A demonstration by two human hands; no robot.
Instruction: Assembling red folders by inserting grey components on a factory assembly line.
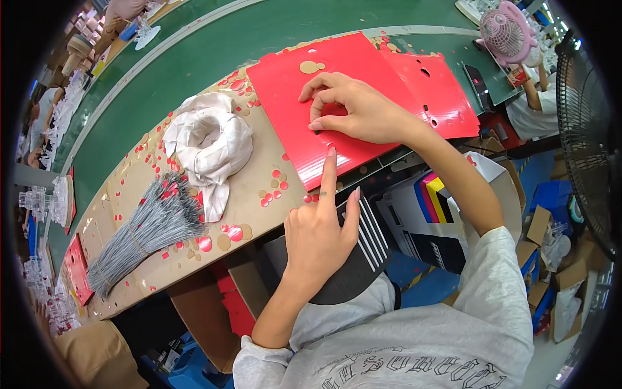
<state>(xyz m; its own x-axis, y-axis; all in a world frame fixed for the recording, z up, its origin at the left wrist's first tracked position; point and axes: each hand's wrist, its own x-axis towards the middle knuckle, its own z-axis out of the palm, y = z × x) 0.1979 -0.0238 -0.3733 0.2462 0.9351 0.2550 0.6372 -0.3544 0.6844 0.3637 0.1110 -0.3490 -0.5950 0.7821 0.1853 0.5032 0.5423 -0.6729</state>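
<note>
A glossy red sheet (278, 91) with small holes lies across the near edge of the worktable. Over its middle, my right hand (363, 110) curls its thumb and index finger into a pinch beside a small dark spot; whatever is between the fingertips is hidden or too small to name. My left hand (319, 236) points its index finger onto the sheet's near part just below that spot, thumb apart, holding nothing. A few brown paper discs (309, 67) rest on the sheet's far part. Another red piece (440, 91) with holes adjoins on the right.
Left of the sheet lie a coiled white cloth (210, 139) and a bundle of grey wire ties (146, 227). Red and brown punched scraps dot the cardboard table top (146, 178). Beyond runs a green conveyor belt (272, 29). A black fan (586, 142) and a pink fan (506, 32) stand right.
</note>
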